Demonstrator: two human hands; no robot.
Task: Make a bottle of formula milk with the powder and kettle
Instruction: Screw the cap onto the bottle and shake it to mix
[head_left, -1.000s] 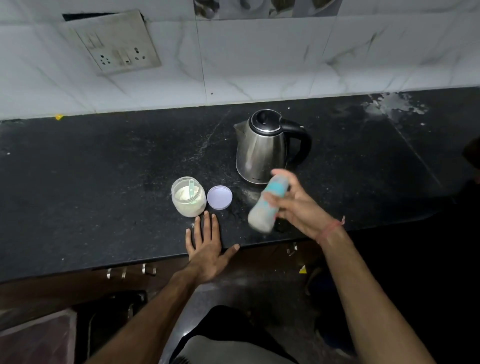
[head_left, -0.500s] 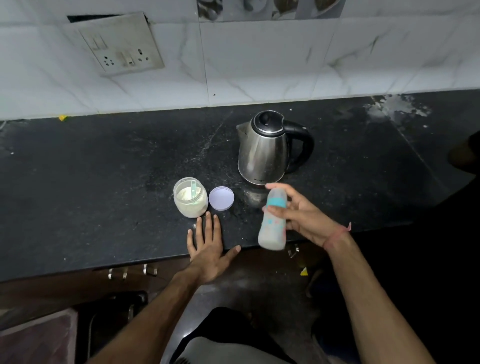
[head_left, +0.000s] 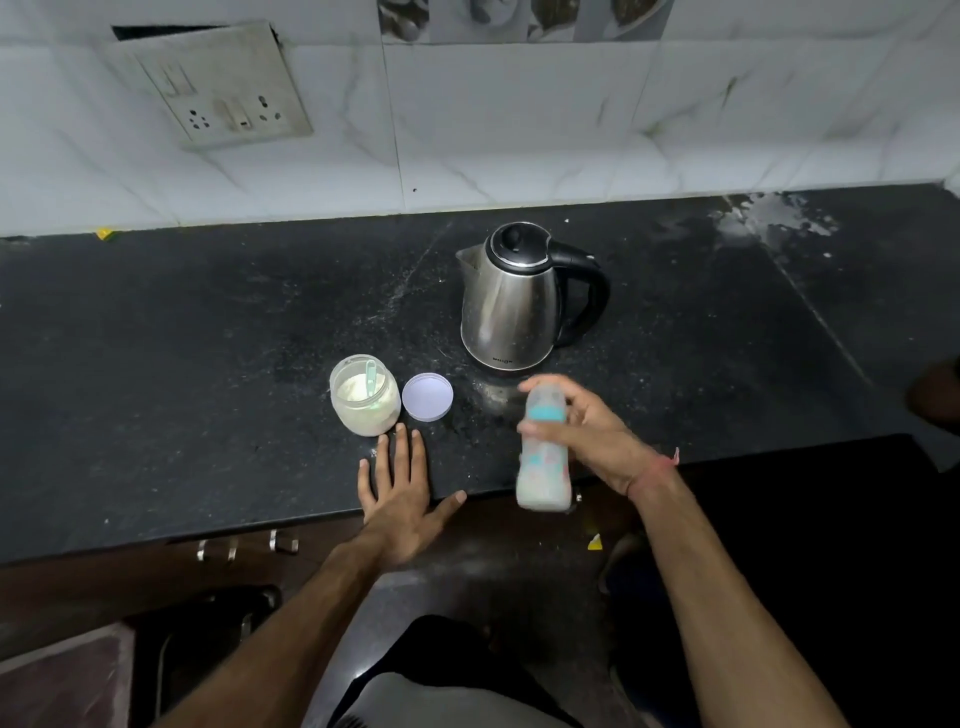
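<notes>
Left hand (head_left: 397, 488) lay flat, palm down, on the front edge of the surface (head_left: 156, 389), fingers spread, holding nothing; fingertips sat just short of the powder jar. Right hand (head_left: 592, 436) was raised over the same front edge, grip closed around the upper part of the baby bottle (head_left: 543, 452), thumb on the near side, fingers wrapped behind. Bottle was roughly upright, clear of the surface, its base hanging just past the edge; teal collar near the top, whitish liquid filling the body, outline motion-blurred. Thin red thread (head_left: 670, 460) ringed the right wrist. Just beyond the left fingertips stood the open powder jar (head_left: 365, 397), pale powder inside with a light green scoop (head_left: 372, 382) stuck in it. Its lilac lid (head_left: 427, 396) lay flat right beside the jar, to the right, apparently touching or nearly so. Further back, toward mid-surface, the steel kettle (head_left: 511, 306) stood upright, lid shut, black handle pointing right, spout left. White splatter (head_left: 769, 223) marked the back right corner. Behind it all, tiled wall with a socket plate (head_left: 223, 88) upper left.
</notes>
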